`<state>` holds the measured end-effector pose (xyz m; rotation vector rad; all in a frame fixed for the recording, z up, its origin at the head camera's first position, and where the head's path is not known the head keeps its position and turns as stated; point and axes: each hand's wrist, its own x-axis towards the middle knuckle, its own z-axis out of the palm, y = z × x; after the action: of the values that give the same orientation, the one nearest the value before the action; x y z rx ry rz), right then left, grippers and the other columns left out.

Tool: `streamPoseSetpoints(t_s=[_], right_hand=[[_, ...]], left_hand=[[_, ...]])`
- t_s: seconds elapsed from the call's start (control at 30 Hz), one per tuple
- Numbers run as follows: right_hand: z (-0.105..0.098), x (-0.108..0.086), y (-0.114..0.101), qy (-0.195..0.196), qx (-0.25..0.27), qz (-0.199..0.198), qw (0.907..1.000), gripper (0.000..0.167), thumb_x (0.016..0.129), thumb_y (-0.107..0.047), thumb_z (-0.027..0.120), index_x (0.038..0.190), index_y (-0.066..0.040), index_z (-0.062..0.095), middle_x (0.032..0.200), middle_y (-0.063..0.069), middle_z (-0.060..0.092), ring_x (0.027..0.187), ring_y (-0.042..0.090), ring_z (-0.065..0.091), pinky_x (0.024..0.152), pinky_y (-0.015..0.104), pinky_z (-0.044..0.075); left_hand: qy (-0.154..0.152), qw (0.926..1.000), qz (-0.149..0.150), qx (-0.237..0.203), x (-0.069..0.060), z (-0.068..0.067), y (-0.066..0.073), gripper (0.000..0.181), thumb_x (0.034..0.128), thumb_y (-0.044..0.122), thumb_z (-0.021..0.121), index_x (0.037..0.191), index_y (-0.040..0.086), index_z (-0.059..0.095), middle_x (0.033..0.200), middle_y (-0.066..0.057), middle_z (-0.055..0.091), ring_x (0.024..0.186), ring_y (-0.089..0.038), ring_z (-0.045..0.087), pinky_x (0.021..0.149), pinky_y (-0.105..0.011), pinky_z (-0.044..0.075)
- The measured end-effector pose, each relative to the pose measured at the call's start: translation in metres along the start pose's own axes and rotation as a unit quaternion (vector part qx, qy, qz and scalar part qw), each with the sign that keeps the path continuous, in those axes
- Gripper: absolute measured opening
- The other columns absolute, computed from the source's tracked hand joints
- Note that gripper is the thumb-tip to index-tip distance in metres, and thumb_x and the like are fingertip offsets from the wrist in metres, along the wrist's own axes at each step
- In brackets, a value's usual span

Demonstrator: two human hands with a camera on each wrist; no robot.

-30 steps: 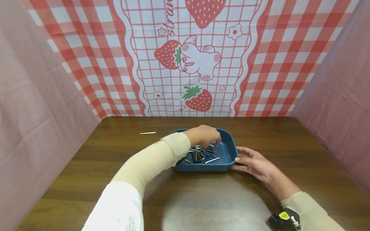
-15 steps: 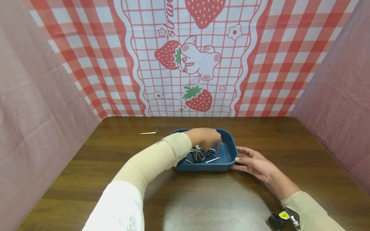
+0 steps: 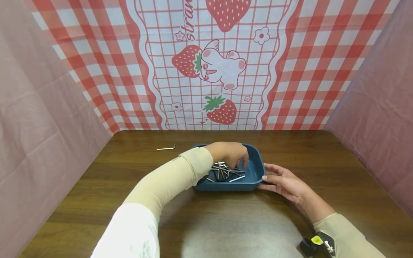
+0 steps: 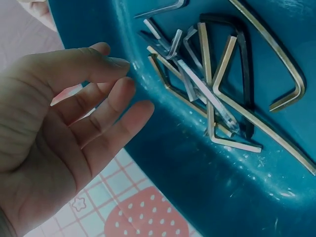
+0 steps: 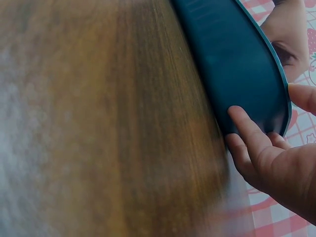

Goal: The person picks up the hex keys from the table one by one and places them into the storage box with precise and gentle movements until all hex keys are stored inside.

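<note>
A blue tray [image 3: 257,167] holds a tangled pile of hex keys [image 3: 222,171], gold, silver and black. My left hand [image 3: 235,154] is over the tray, above the pile's right part. In the left wrist view, the fingers of the left hand [image 4: 59,108] are loosely bent with nothing between them, beside a black hex key [image 4: 245,74] and several brass-coloured ones. My right hand [image 3: 285,184] grips the tray's right end. Its thumb [image 5: 302,96] is at the rim and its fingers [image 5: 249,131] lie on the outer wall.
One lone hex key [image 3: 166,148] lies on the wooden table [image 3: 226,222], left of the tray. Behind stands a red-and-white strawberry cloth [image 3: 222,71]. Pink cloths [image 3: 48,107] close off both sides. A black device with a yellow label [image 3: 317,240] sits at the right wrist.
My left hand has moved slightly right and down over the tray. Some hex keys in the pile have shifted, and one now reaches further right. The right hand and the tray have stayed put.
</note>
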<state>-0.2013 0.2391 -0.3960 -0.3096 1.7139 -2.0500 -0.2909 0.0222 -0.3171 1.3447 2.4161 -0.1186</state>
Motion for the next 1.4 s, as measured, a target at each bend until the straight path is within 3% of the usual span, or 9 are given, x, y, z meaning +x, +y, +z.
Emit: streamPoseSetpoints(t_s=[0.1,0.27,0.6,0.83,0.97,1.13,1.4], right_hand=[[0.0,0.0,0.0,0.004,-0.002,0.004,1.0,0.07,0.096,0.001,0.053,0.148,0.012,0.007,0.134,0.024,0.042,0.108,0.026,0.062,0.094,0.047,0.047],[0.001,0.0,0.0,0.008,-0.005,0.006,0.9999,0.071,0.096,0.0,0.053,0.148,0.012,0.007,0.137,0.029,0.038,0.108,0.026,0.061,0.094,0.047,0.047],[0.0,0.001,0.0,0.014,-0.012,0.0,0.9998,0.07,0.096,0.0,0.054,0.148,0.012,0.008,0.142,0.032,0.03,0.11,0.027,0.061,0.094,0.048,0.047],[0.0,0.001,0.001,0.016,-0.009,0.004,0.9998,0.07,0.096,-0.001,0.054,0.149,0.011,0.009,0.145,0.032,0.025,0.108,0.025,0.062,0.093,0.047,0.047],[0.0,0.0,0.002,0.017,-0.005,0.006,0.9998,0.07,0.096,-0.001,0.055,0.149,0.011,0.009,0.145,0.032,0.026,0.107,0.026,0.062,0.094,0.048,0.047],[0.001,0.001,0.002,0.015,0.002,0.001,0.9999,0.071,0.095,0.0,0.055,0.148,0.011,0.01,0.139,0.025,0.037,0.107,0.027,0.062,0.093,0.048,0.047],[0.002,0.0,0.0,0.013,0.005,0.0,0.9999,0.071,0.095,0.001,0.055,0.148,0.012,0.009,0.137,0.021,0.041,0.107,0.027,0.063,0.093,0.048,0.048]], left_hand=[[0.013,0.9998,-0.002,0.013,-0.002,-0.003,0.0,0.037,0.0795,-0.003,0.066,0.112,0.013,0.073,0.108,-0.003,0.068,0.082,-0.012,0.054,0.071,-0.023,0.047],[0.023,0.9995,-0.005,0.022,-0.008,-0.007,0.001,0.033,0.0796,0.007,0.071,0.112,0.012,0.073,0.111,-0.004,0.069,0.088,-0.013,0.057,0.08,-0.026,0.049],[0.063,0.998,-0.002,-0.002,-0.024,-0.007,0.0,0.034,0.0788,0.009,0.071,0.112,0.012,0.072,0.086,0.002,0.06,0.077,-0.011,0.048,0.068,-0.023,0.042],[0.102,0.9945,-0.01,0.021,-0.042,-0.008,0.001,0.033,0.08,0.012,0.071,0.113,0.014,0.072,0.105,-0.002,0.068,0.089,-0.012,0.055,0.082,-0.027,0.047],[0.125,0.9904,-0.017,0.057,-0.052,-0.009,0.004,0.034,0.0808,0.015,0.072,0.115,0.015,0.071,0.108,-0.001,0.067,0.095,-0.013,0.058,0.086,-0.03,0.048],[0.159,0.9839,-0.031,0.075,-0.069,-0.007,0.006,0.035,0.0835,0.016,0.072,0.119,0.015,0.069,0.114,-0.002,0.065,0.102,-0.015,0.06,0.089,-0.032,0.048],[0.227,0.969,-0.028,0.094,-0.092,0.006,0.001,0.032,0.0837,0.017,0.073,0.116,0.015,0.07,0.112,-0.003,0.064,0.096,-0.018,0.063,0.083,-0.033,0.052]])
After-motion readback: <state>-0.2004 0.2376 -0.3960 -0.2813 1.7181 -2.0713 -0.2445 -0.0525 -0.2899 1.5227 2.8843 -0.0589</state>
